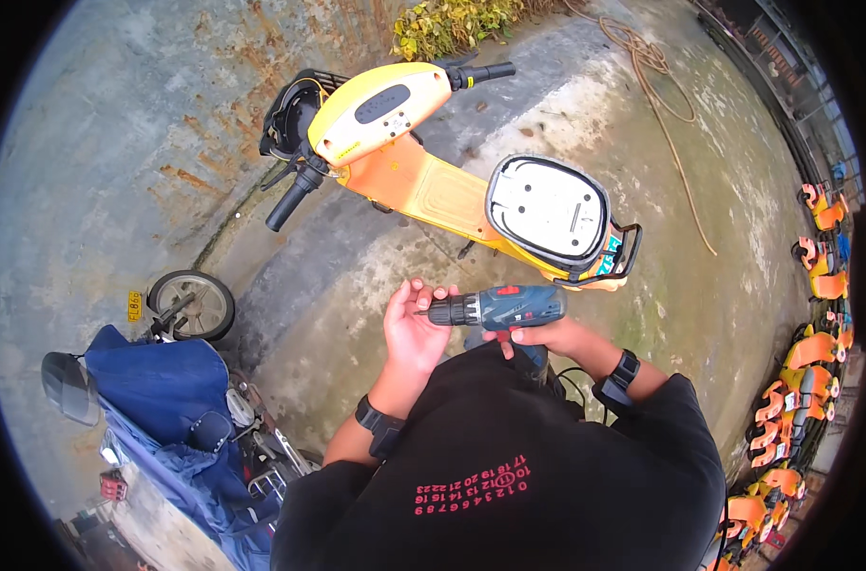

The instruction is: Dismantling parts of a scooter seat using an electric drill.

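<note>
A dark blue cordless drill [523,306] with a black chuck lies level in front of my body, its nose toward the left. Wrapped round its grip, my right hand [547,335] has a finger by the red trigger. At the nose, my left hand [414,322] has its fingers curled about the black chuck [444,311]; a thin bit seems to show at the tip, partly among the fingers. Just beyond the drill stands a yellow-orange electric scooter [409,186], its seat area [547,207] showing a white top with a dark rim.
To the left a motorcycle under a blue cover [162,390] stands by its front wheel [193,305]. A tan hose [675,162] trails over the concrete at the far right. Rows of orange scooters [804,381] line the right edge. Leafy plants [447,27] grow by the rusty wall [166,124].
</note>
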Demonstrator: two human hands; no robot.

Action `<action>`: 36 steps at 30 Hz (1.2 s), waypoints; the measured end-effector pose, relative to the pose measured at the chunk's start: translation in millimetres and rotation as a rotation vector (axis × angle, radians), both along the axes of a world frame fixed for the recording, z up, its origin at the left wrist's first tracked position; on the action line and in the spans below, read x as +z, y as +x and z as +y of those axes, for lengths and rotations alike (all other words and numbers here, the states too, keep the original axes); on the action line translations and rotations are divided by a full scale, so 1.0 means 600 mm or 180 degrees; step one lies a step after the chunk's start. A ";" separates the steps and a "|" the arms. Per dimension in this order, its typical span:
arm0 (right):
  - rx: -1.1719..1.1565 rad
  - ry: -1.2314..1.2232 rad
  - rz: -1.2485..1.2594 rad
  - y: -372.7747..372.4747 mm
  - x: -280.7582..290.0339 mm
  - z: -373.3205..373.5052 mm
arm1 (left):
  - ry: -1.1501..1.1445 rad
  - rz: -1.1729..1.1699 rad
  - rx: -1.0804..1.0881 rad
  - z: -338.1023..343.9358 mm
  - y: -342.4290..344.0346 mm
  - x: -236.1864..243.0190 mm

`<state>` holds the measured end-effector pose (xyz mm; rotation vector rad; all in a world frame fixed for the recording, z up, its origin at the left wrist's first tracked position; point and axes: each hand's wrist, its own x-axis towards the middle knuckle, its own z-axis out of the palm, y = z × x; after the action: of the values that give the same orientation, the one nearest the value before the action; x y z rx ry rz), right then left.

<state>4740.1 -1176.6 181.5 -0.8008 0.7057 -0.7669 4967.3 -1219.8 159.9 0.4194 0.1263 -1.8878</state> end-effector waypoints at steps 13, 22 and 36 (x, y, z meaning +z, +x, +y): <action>0.1051 -0.1730 0.1853 -0.234 -0.061 -0.145 | 0.1513 -0.0747 -0.0580 -0.141 -0.235 -0.176; 0.0018 -0.0327 0.1166 -0.407 -0.107 -0.140 | 0.1609 -0.0999 -0.1156 -0.198 -0.423 -0.182; -0.0304 -0.0681 0.1445 -0.430 -0.004 -0.170 | 0.1203 -0.0776 -0.1042 -0.281 -0.445 -0.089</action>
<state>4482.4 -1278.6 179.1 -1.1615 1.0851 -0.7617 4700.6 -1388.4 106.6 0.9729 0.2659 -2.1171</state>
